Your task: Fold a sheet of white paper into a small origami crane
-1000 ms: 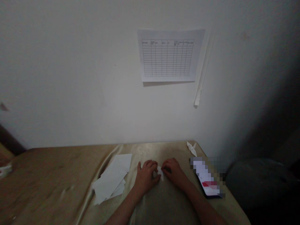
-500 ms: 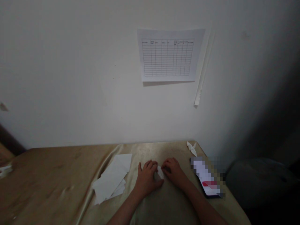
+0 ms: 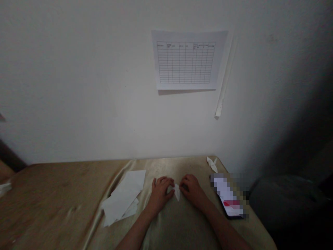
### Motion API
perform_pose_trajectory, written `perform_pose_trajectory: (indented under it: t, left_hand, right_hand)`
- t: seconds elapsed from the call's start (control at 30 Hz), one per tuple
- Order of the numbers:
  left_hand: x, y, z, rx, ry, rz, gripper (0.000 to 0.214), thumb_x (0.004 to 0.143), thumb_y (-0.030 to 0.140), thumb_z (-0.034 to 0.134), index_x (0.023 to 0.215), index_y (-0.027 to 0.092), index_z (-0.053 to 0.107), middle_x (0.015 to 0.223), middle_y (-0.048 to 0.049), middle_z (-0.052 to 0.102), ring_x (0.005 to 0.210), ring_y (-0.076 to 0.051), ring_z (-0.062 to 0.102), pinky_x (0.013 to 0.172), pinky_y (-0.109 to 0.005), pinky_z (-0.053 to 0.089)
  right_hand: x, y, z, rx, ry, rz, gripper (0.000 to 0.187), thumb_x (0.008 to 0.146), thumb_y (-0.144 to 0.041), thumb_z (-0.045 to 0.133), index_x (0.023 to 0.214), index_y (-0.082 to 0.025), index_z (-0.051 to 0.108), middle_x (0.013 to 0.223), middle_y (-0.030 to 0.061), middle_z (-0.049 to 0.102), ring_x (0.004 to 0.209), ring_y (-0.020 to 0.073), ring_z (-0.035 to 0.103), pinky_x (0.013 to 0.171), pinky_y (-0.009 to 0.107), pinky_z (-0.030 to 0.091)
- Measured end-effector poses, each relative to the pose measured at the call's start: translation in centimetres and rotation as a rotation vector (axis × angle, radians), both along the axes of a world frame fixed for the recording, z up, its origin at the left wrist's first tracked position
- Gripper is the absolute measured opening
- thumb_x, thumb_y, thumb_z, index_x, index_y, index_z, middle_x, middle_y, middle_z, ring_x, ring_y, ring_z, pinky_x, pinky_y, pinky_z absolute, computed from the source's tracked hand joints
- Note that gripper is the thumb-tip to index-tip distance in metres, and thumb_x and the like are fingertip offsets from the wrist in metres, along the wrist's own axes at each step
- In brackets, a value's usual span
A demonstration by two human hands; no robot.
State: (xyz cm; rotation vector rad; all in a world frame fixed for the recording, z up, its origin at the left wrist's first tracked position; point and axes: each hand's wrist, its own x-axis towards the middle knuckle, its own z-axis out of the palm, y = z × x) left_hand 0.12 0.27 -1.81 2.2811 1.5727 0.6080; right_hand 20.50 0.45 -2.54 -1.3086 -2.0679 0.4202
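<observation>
Pale wall (image 3: 78,86) fills most of my remote feed, dim toward the right; below it, a desk (image 3: 59,194) under tan, satiny cloth, ridged left of centre.

Left: loose pile of white paper sheets (image 3: 125,196), fanned unevenly, lying flat.

Next, the left hand (image 3: 161,191): fingers bent, thumb and fingertips a narrow gap apart at the near side of a small folded paper piece (image 3: 177,194). Whether they pinch it, I cannot tell.

That piece lies between both hands, its pointed end toward the wearer. I judge it very light, thin, crisp along its creases, easily crumpled or torn, apt to slide on this cloth. I'd take hold lightly by the side edges near the wider far end, sparing the tip.

Right hand (image 3: 190,187): fingers curled inward, tips at the piece's other edge; grip too small to confirm.

Farther right: winged paper figure (image 3: 212,165) near the desk's back corner, then a phone (image 3: 231,208), screen lit and pixelated.
</observation>
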Motion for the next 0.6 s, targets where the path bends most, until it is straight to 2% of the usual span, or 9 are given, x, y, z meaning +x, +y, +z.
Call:
perform_pose_trajectory:
  t: [0.23, 0.6]
  left_hand:
    - [0.1, 0.3, 0.1, 0.026, -0.009, 0.026, 0.017, 0.088, 0.023, 0.061, 0.097, 0.034, 0.071, 0.125, 0.0057, 0.071, 0.129, -0.026, 0.051, 0.117, -0.060, 0.015]
    - [0.4, -0.1, 1.0, 0.002, 0.020, 0.027, 0.018, 0.079, 0.023, 0.069, 0.093, 0.033, 0.072, 0.128, 0.0060, 0.069, 0.129, -0.027, 0.050, 0.118, -0.062, 0.015]
  right_hand:
    - [-0.5, 0.4, -0.4, 0.052, -0.069, -0.030, 0.010, 0.084, -0.011, 0.064, 0.088, -0.020, 0.068, 0.099, 0.0053, 0.064, 0.105, 0.0214, 0.054, 0.097, 0.035, 0.041]
    - [0.1, 0.2, 0.3, -0.001, -0.090, 0.028, 0.015, 0.081, -0.017, 0.069, 0.094, -0.025, 0.071, 0.108, 0.0026, 0.065, 0.118, 0.0224, 0.049, 0.108, 0.038, 0.032]
